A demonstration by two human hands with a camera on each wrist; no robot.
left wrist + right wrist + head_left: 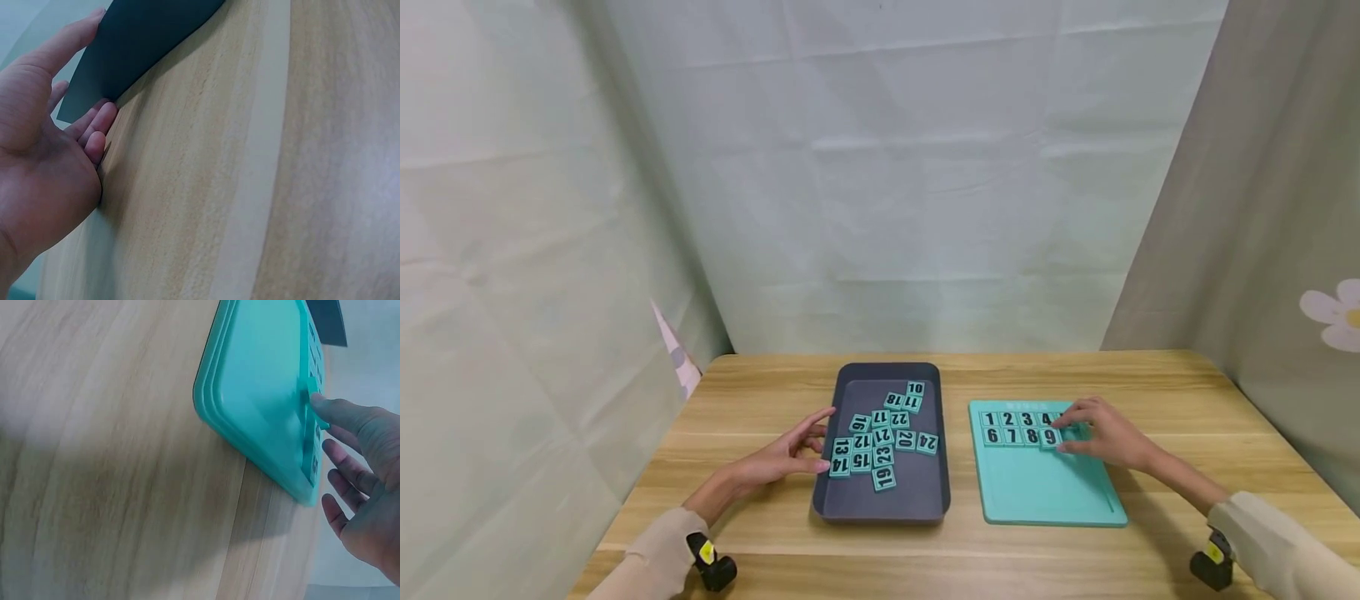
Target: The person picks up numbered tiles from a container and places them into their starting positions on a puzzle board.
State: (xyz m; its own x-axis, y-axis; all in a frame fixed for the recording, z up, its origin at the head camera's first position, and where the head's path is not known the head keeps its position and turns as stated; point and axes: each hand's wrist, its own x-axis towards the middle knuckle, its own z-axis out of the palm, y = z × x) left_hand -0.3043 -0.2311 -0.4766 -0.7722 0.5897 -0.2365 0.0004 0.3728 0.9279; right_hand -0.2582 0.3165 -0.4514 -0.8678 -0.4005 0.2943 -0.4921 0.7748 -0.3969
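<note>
My right hand [1105,433] pinches the teal number tile 9 [1049,438] between thumb and fingers, at the right end of the second row on the teal board [1041,487]. In the right wrist view that tile [312,394] tilts under the thumb, its lower edge at the row. Tiles 1 to 4 stand in the top row, with another partly hidden by the fingers; 6, 7 and 8 [1032,437] lie below. My left hand [782,454] rests at the left rim of the dark grey tray [887,510], fingers spread and loosely bent, thumb tip near tile 14 [839,466].
Several loose number tiles lie in the tray at mixed angles, among them 10 [915,388], 24 [927,443] and 19 [883,477]. Both tray and board sit on a wooden table [760,533]. Pale cloth [925,208] hangs behind and along the sides.
</note>
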